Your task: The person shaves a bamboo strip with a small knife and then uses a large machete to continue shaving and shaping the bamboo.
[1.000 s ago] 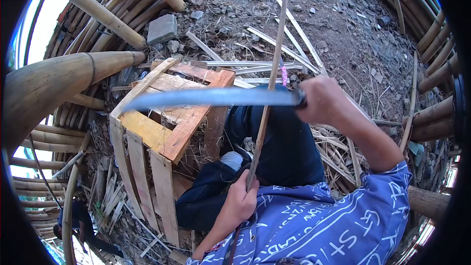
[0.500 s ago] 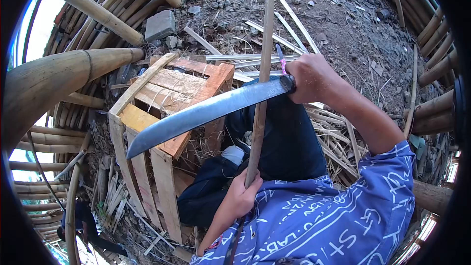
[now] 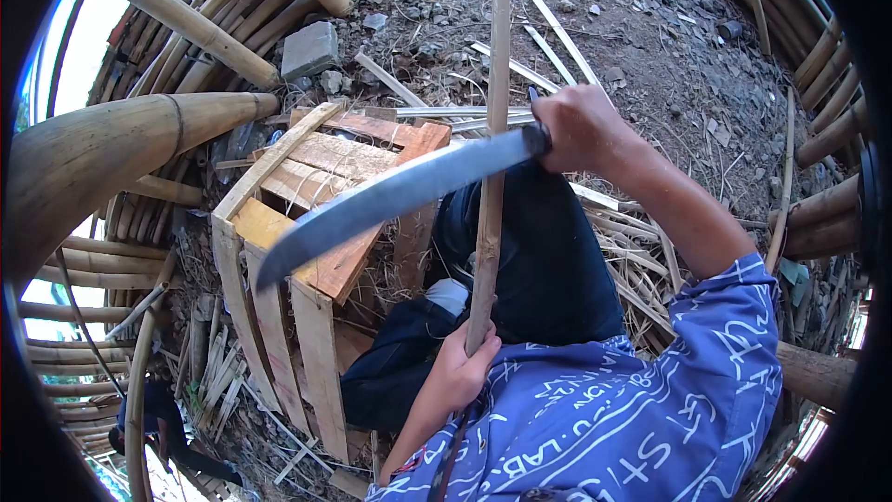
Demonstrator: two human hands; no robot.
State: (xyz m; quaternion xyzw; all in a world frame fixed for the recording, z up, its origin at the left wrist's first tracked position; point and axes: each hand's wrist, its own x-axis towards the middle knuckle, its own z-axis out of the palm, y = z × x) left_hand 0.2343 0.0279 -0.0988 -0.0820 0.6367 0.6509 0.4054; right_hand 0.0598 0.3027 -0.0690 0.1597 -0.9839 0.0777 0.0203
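My right hand (image 3: 583, 130) is closed around the dark handle of a machete (image 3: 400, 188). Its long, broad metal blade points left and is slightly blurred. A long bamboo strip (image 3: 497, 65) stands lengthwise in front of me, with the blade crossing over it near the handle. Down by my waist, my left hand (image 3: 462, 374) grips the strip's lower end, thumb along it. The strip's far end runs out of the top of view. Under the blade's outer half stands a wooden crate (image 3: 321, 160) of rough slats. My dark-trousered leg (image 3: 530, 260) is bent beneath the strip.
Thick bamboo poles (image 3: 102, 167) rise at the left, with more stacked at the right. Split strips (image 3: 557, 60) and shavings (image 3: 641, 274) litter the dirt. A grey block (image 3: 309, 49) lies beyond the crate. Another person (image 3: 158, 428) is at the lower left.
My right hand and the machete have risen a little, farther from my body along the strip. My left hand keeps its hold on the strip's lower end. The view has shifted slightly.
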